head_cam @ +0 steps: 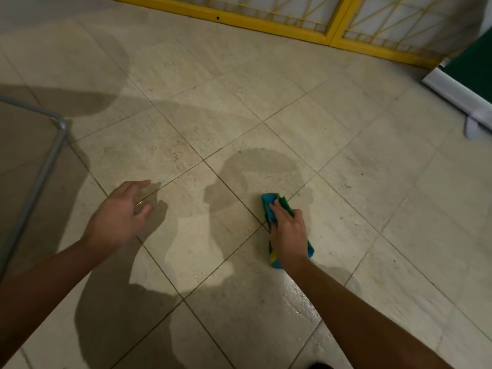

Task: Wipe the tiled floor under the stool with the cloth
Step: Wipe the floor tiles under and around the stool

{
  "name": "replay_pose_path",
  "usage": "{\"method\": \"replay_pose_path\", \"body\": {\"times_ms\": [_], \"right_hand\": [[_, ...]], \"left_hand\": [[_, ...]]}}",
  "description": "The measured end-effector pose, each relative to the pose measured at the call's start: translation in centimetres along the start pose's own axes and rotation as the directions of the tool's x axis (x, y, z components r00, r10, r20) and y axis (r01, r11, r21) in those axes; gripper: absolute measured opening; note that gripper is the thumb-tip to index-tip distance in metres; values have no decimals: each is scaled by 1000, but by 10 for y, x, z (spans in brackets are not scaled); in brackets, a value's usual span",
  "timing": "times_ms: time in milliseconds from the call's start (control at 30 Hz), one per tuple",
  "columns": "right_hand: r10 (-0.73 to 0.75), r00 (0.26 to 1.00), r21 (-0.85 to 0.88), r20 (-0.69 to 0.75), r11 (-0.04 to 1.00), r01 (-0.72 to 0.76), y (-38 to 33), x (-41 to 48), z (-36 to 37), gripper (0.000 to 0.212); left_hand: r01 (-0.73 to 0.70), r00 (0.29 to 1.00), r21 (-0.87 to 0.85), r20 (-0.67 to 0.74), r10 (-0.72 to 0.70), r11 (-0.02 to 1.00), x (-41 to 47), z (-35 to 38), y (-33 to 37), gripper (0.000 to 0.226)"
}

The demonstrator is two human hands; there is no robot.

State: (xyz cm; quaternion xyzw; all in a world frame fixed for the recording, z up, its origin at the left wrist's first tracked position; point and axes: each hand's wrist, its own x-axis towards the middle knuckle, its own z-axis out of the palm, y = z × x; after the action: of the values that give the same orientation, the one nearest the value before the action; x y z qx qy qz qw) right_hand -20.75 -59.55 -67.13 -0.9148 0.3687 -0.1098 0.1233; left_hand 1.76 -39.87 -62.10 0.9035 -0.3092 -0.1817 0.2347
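Right hand point(288, 235) is pressed flat on the cloth point(271, 206), pinning it to the tiled floor point(346, 145) right of centre. Looks soft and floppy, so palm it. Left hand point(117, 217) hovers open, empty.

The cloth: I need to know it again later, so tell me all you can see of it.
The cloth is blue with green and some yellow showing, soft and folded into a long bundle. It lies flat on the pale tiled floor, across a grout line. The right hand presses palm-down on its middle, hiding that part; both ends stick out. Wet sheen shows nearby.
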Motion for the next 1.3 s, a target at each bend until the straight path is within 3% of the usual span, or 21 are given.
{"method": "replay_pose_path", "body": {"times_ms": [100,167,233,333,467,567,633,767,867,933,1067,1133,1200,1267,1300], "right_hand": [[271,962,-22,26,962,-271,-22,21,5,48],[339,940,-50,47,940,-337,-47,28,14,49],[250,965,-28,82,968,-249,-76,25,22,50],[-38,997,-4,74,999,39,-116,6,35,53],[-321,928,124,191,945,302,-127,-15,34,51],[-448,876,141,177,893,428,-110,-1,35,50],[-396,907,107,142,917,383,-103,17,35,47],[-133,981,104,141,987,119,-122,61,37,40],[-135,976,22,169,991,133,-151,90,57,41],[-185,965,61,187,982,177,-182,93,65,40],[-415,886,191,204,905,380,-224,59,64,43],[-582,803,240,130,804,544,-214,40,68,51],[-714,685,274,143,694,666,-194,35,66,50],[-771,612,230,173,636,737,-178,45,60,39],[-754,627,197,196,657,728,-174,54,60,35]], "left_hand": [[1,1000,-7,-10,-1,1000,-1,-5,-3,46],[1,999,-8,-34,-1,1000,-3,-9,-9,46],[15,999,-25,-49,-16,1000,-4,-11,-13,46],[43,995,-73,-87,-49,996,-6,-17,-18,45],[110,991,-144,-58,-119,983,-16,-29,-25,47],[133,989,-170,-36,-141,976,-26,-41,-42,47],[159,985,-164,-40,-167,974,-33,-49,-54,47],[230,966,-183,-72,-247,956,-48,-59,-79,45],[310,932,-185,-137,-337,933,-57,-65,-95,57],[328,921,-98,-188,-341,940,-60,-68,-102,45],[327,915,-92,-218,-340,940,-61,-69,-110,41],[316,918,-105,-216,-332,943,-60,-69,-112,41],[305,921,-109,-219,-322,946,-61,-66,-113,41],[296,925,-101,-217,-311,950,-64,-64,-114,40],[298,927,-102,-204,-314,949,-66,-63,-114,41]]}}
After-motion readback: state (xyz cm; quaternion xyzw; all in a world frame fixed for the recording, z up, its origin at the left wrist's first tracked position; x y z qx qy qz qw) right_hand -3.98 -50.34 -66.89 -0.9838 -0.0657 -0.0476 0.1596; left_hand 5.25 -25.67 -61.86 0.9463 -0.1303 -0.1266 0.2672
